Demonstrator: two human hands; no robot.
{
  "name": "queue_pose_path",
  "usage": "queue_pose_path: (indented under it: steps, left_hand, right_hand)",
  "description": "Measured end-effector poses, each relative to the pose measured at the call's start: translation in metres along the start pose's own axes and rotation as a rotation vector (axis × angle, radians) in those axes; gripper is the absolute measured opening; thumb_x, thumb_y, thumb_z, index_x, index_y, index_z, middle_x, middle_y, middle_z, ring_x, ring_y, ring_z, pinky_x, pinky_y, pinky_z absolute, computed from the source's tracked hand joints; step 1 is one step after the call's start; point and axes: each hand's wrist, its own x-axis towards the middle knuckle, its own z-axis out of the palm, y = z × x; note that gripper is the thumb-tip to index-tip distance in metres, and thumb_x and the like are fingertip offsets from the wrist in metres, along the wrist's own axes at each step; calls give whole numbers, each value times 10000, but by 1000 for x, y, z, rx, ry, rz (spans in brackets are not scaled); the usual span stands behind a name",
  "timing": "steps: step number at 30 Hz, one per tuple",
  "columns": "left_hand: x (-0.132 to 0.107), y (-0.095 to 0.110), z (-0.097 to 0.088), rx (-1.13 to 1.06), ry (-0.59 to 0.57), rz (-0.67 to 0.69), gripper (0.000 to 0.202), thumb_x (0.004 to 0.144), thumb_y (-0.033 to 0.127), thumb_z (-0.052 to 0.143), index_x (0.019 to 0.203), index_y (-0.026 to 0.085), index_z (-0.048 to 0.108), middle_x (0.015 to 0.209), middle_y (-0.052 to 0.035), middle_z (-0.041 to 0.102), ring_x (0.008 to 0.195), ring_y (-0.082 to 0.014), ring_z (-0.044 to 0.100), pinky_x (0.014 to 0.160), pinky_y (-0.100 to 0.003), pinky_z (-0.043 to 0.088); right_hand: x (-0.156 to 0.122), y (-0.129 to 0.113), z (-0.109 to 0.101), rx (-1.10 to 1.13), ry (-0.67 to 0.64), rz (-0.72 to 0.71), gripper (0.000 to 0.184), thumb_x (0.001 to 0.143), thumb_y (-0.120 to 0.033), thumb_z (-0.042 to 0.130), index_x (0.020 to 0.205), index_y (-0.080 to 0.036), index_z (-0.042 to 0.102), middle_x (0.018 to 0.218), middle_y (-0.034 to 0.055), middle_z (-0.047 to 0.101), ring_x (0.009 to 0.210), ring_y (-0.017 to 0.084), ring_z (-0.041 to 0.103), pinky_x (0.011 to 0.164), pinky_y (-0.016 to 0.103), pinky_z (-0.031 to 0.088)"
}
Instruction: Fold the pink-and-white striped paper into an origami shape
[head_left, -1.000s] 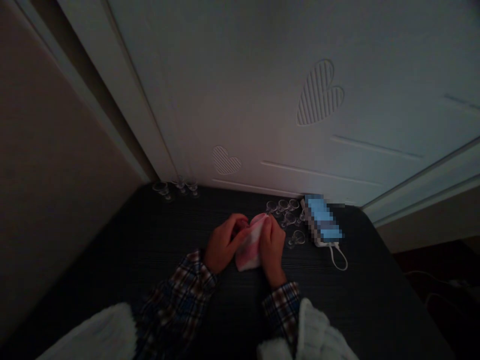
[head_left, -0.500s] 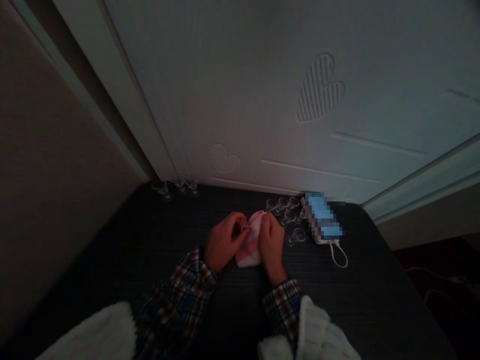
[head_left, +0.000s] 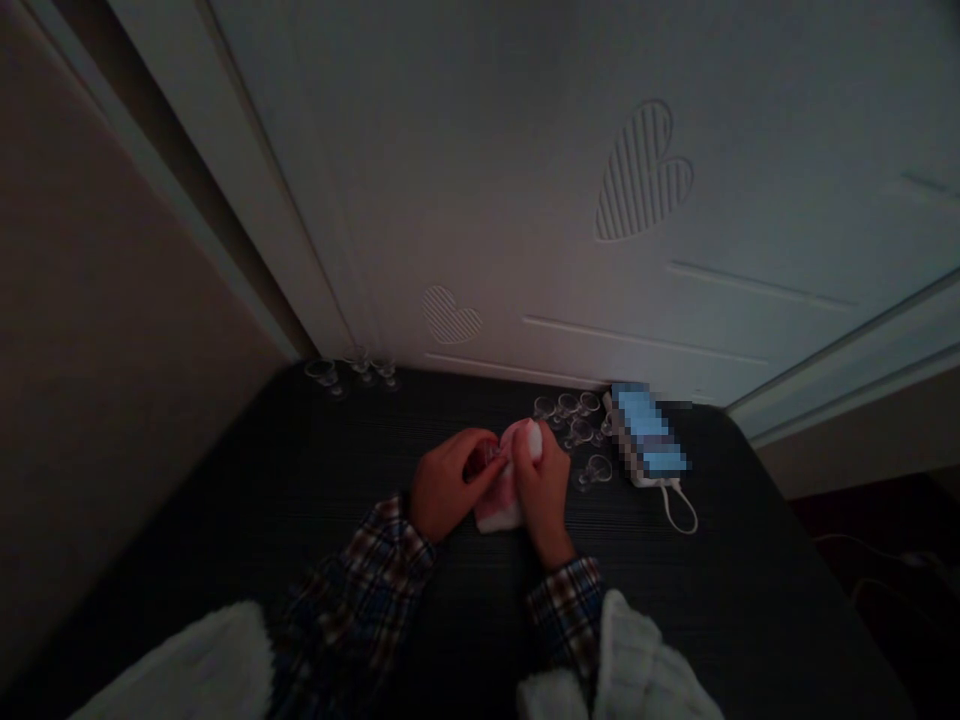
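Observation:
The scene is dim. Both my hands meet over a dark table point(head_left: 315, 480). My right hand point(head_left: 544, 490) is closed on a pink and white striped cloth point(head_left: 502, 505), whose upper end sticks out above my fingers. My left hand point(head_left: 450, 485) is curled and pinches something small against the cloth; it looks like one of the clear suction cups, but I cannot be sure. A cluster of several clear suction cups point(head_left: 577, 430) lies just right of my hands.
A lit phone point(head_left: 649, 445) on a white power bank with a looped white cable point(head_left: 679, 510) lies to the right. More clear cups point(head_left: 352, 370) stand at the table's back left. A white panel with heart shapes point(head_left: 643, 175) rises behind.
My right hand has bunched the cloth up and drawn it towards my left hand, so less cloth shows. My left fingers have curled tighter around the small object.

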Motion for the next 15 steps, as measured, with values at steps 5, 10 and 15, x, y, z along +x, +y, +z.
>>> queue_pose_path:
  steps: [5, 10, 15]
  left_hand:
    - [0, 4, -2, -45, -5, 54, 242, 872, 347, 509, 1072, 210, 521, 932, -22, 566, 787, -123, 551, 698, -250, 471]
    - [1, 6, -3, -93, 4, 62, 239, 863, 338, 525, 1063, 207, 528, 1023, -43, 524, 859, -132, 537, 694, -245, 485]
    - [1, 3, -2, -131, -31, 45, 244, 862, 335, 531, 1072, 213, 514, 1021, -34, 546, 888, -140, 539, 726, -256, 474]
  right_hand:
    - [0, 2, 0, 8, 45, 8, 336, 926, -390, 383, 724, -162, 526, 620, -34, 514, 568, 83, 466, 569, 200, 309]
    - [-1, 3, 0, 29, 85, 52, 351, 919, -404, 390, 709, -158, 527, 609, -32, 514, 559, 86, 462, 556, 201, 309]
    - [0, 4, 0, 55, 109, 89, 364, 919, -419, 386, 710, -158, 530, 611, -33, 509, 560, 84, 458, 552, 199, 313]
